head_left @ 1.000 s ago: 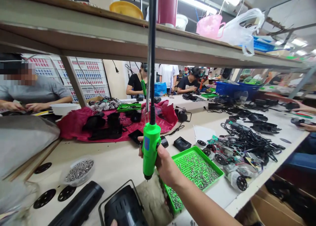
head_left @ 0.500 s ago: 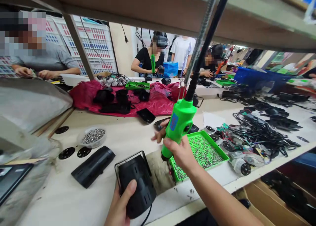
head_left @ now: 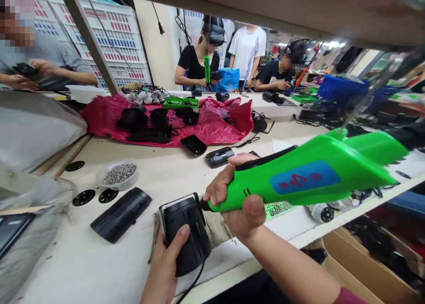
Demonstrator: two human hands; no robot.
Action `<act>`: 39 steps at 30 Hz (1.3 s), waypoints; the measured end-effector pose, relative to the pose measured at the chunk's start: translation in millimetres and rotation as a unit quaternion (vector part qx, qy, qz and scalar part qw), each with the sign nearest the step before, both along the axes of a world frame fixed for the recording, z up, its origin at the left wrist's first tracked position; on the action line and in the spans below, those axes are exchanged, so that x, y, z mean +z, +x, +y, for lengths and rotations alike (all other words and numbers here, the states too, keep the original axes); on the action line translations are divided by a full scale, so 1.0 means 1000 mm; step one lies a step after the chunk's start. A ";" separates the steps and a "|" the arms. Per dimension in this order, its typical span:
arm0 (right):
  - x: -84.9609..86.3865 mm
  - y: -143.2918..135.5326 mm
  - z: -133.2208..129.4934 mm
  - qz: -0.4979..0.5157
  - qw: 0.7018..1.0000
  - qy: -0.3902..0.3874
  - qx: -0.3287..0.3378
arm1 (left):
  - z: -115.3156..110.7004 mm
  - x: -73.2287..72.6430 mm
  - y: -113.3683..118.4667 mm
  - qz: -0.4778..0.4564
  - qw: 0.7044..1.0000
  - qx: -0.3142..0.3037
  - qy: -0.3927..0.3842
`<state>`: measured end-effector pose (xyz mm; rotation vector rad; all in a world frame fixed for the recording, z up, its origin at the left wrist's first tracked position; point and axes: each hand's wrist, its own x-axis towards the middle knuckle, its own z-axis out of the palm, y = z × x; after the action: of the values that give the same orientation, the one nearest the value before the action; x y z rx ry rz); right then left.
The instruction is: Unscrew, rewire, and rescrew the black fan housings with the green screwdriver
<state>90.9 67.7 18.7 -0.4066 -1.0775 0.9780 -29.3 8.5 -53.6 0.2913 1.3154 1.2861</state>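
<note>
My left hand [head_left: 169,255] grips a black plastic housing [head_left: 187,237] with a metal bracket around its upper end and a cord trailing from its bottom. My right hand [head_left: 244,206] is wrapped round a green electric screwdriver [head_left: 299,175], tilted almost level. Its dark tip meets the side of the housing near the bracket's right leg; I cannot make out a screw there. A worn beige cloth pad [head_left: 217,228] lies under and beside the housing. Partly hidden behind the screwdriver is a green tray [head_left: 279,210] of screws.
On the table's left are a clear bowl [head_left: 133,175] of small metal screws, black discs [head_left: 83,197] and a curved black shell [head_left: 121,215]. Pink sheeting [head_left: 219,133] bears dark parts behind. A shelf [head_left: 265,16] hangs overhead. Several people work across the table. Cardboard boxes [head_left: 361,259] stand below right.
The screwdriver has swung from upright to nearly level, its tip moving left to the housing's side. My right hand has turned with it. The housing stays in my left hand.
</note>
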 end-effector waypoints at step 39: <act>0.025 -0.012 -0.020 0.041 0.994 0.083 0.054 | -0.004 0.000 0.010 0.121 0.988 -0.039 0.092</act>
<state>79.2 47.4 43.5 -0.1724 -1.1059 0.9832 -19.6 4.9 -54.0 0.6396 1.3759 1.3376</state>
